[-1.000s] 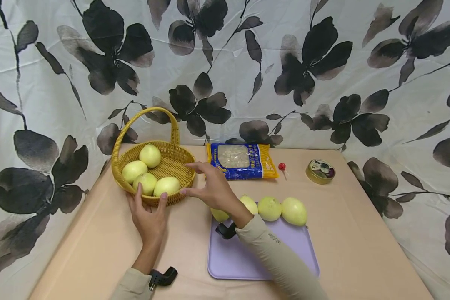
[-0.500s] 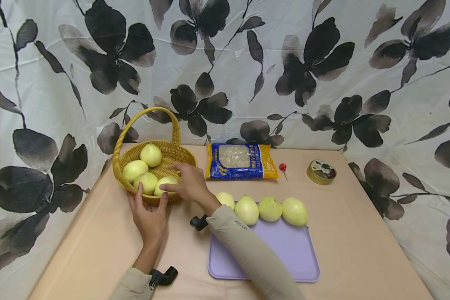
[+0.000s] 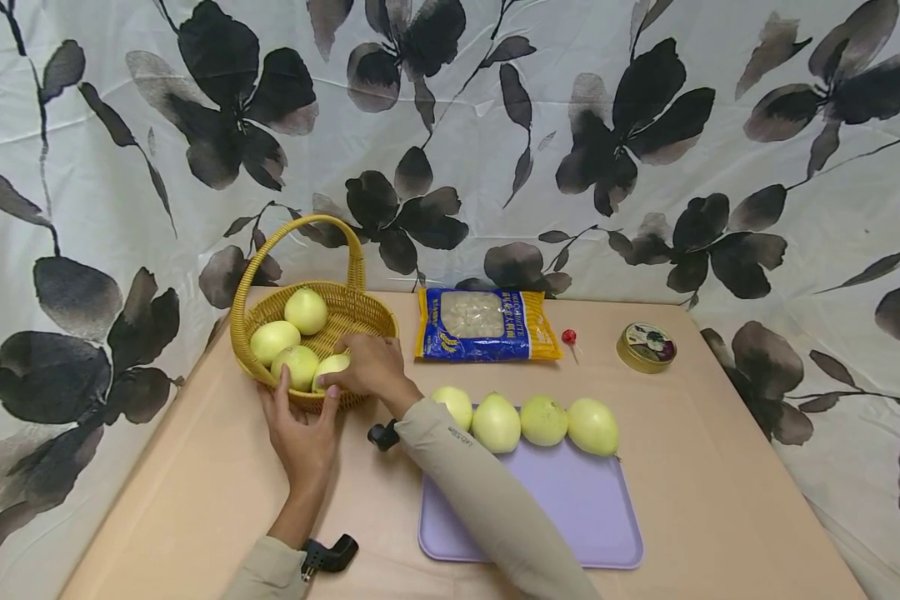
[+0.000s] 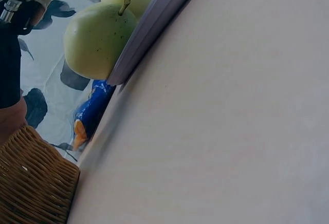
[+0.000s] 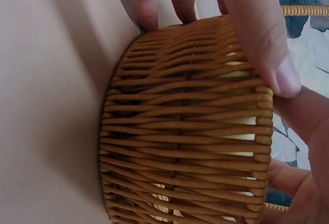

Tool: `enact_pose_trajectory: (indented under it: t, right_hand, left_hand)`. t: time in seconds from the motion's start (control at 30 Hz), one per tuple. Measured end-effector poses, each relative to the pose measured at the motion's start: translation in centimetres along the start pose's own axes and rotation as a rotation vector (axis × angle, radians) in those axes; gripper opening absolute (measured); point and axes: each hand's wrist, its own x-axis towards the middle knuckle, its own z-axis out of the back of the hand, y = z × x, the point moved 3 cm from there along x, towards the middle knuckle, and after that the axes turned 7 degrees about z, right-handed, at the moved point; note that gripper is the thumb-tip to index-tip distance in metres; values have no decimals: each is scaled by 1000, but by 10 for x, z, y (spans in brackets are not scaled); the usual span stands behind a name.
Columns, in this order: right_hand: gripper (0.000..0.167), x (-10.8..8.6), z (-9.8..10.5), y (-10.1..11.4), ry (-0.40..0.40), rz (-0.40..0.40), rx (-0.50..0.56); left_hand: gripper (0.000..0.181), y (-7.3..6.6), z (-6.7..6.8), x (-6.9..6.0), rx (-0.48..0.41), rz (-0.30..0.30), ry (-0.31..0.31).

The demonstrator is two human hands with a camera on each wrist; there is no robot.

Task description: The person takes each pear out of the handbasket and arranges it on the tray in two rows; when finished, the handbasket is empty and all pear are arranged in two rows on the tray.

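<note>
A yellow wicker basket (image 3: pixel 238 333) with a tall handle stands at the left, holding several yellow-green pears. My left hand (image 3: pixel 303 442) grips its front side, and the right wrist view shows the left thumb (image 5: pixel 257 39) pressing near the woven rim. Reaching over the basket's right side, my right hand (image 3: pixel 375 365) curls round the front-right pear (image 3: pixel 331 368); its fingertips are mostly hidden. Other pears, at the back (image 3: pixel 306 311) and left (image 3: pixel 274 340), lie untouched. In the left wrist view only a corner of the basket (image 4: pixel 36 178) shows.
A purple tray (image 3: pixel 570 517) lies right of the basket, with a row of pears (image 3: pixel 543 421) along its far edge. Behind it are a blue and yellow pasta bag (image 3: pixel 487 325), a red lollipop (image 3: pixel 568 337) and a round tin (image 3: pixel 647 347). A floral cloth (image 3: pixel 525 150) hangs behind.
My right hand has moved left from outside the basket's right rim into it, and its fingers have closed round a pear. The left hand stays on the basket.
</note>
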Motion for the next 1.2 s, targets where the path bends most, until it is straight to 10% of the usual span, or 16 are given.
enact_pose_trajectory:
  t: [0.33,0.77,1.2]
  right_hand:
    - [62,9,-1,-1,56,8,5]
    - [57,-2,14,-5,-101,37,181]
    - [62,-33,50,-23,-151,300,439]
  left_hand:
    - [83,-1,1,-1,-4,-27,3]
    - [84,0,0,0,2,-8,6]
    - [83,-2,0,0,-6,-17,-2]
